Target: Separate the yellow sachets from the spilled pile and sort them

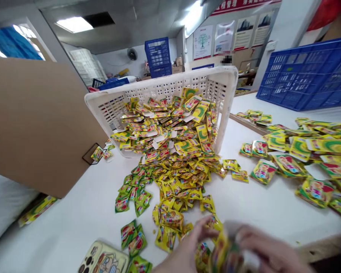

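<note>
Both hands (230, 250) bunch sachets (224, 254) at the table's near edge (324, 246).

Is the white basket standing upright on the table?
No, the white basket lies tipped on its side, and yellow sachets spill from its open mouth onto the table.

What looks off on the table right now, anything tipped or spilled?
The white crate lies tipped on its side, and yellow-green sachets have poured out of its mouth in a loose heap across the white table. A few strays lie by the cardboard box.
</note>
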Demonstrator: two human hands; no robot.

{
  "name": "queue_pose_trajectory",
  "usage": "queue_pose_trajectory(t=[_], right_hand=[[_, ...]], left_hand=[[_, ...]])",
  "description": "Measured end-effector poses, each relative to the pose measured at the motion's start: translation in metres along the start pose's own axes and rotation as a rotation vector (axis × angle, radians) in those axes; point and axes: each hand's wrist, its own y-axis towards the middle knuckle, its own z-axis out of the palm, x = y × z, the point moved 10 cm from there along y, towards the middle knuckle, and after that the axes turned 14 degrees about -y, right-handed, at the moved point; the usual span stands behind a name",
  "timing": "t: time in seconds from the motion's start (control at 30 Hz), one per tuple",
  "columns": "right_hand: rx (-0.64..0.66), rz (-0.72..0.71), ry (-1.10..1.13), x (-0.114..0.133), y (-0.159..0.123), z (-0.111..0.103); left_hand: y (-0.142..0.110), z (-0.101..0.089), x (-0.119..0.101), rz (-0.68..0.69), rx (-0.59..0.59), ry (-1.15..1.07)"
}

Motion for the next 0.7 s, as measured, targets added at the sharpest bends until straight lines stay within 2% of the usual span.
queue_pose_trajectory(t=[0.03,0.07,0.1,0.13,0.17,0.2,0.23,0.27,0.3,0.37,0.43,0.47,0.53,0.6,0.7], right_hand=[[-0.199,0.13,-0.143,-0.032,-0.002,-0.036],[-0.353,0.303,-0.307,-0.063,-0.007,-0.072],[-0.445,0.447,-0.487,-0.087,-0.011,-0.102],[-0.571,0.577,-0.686,-0.1,-0.018,-0.133],[-0.618,0.611,-0.792,-0.105,-0.016,-0.149],[-0.605,0.607,-0.807,-0.108,-0.01,-0.153],[-0.548,0.581,-0.761,-0.11,0.0,-0.145],[-0.436,0.538,-0.659,-0.11,0.013,-0.125],[-0.294,0.497,-0.542,-0.108,0.025,-0.094],[-0.041,0.385,-0.408,-0.092,0.046,-0.026],[0.08,0.303,-0.314,-0.073,0.06,0.028],[0.113,0.283,-0.266,-0.068,0.066,0.047],[0.151,0.279,-0.176,-0.065,0.074,0.069],[0.167,0.294,-0.112,-0.069,0.078,0.076],[0.158,0.327,-0.015,-0.075,0.078,0.072]], left_hand=[[-0.012,-0.027,-0.01,0.027,-0.133,0.147],[-0.029,-0.06,-0.019,0.032,-0.316,0.297],[-0.05,-0.093,-0.023,0.002,-0.476,0.433],[-0.072,-0.126,-0.022,-0.061,-0.636,0.544],[-0.092,-0.154,-0.013,-0.179,-0.734,0.642],[-0.112,-0.179,-0.004,-0.304,-0.838,0.734],[-0.128,-0.197,0.008,-0.441,-0.899,0.813],[-0.138,-0.207,0.018,-0.533,-0.907,0.875],[-0.143,-0.212,0.027,-0.589,-0.897,0.922],[-0.141,-0.209,0.037,-0.607,-0.83,0.98],[-0.136,-0.203,0.041,-0.606,-0.764,0.991],[-0.134,-0.202,0.041,-0.615,-0.732,0.984],[-0.134,-0.205,0.04,-0.633,-0.686,0.94],[-0.137,-0.21,0.03,-0.575,-0.737,0.857],[-0.133,-0.205,0.008,-0.304,-0.9,0.603]])
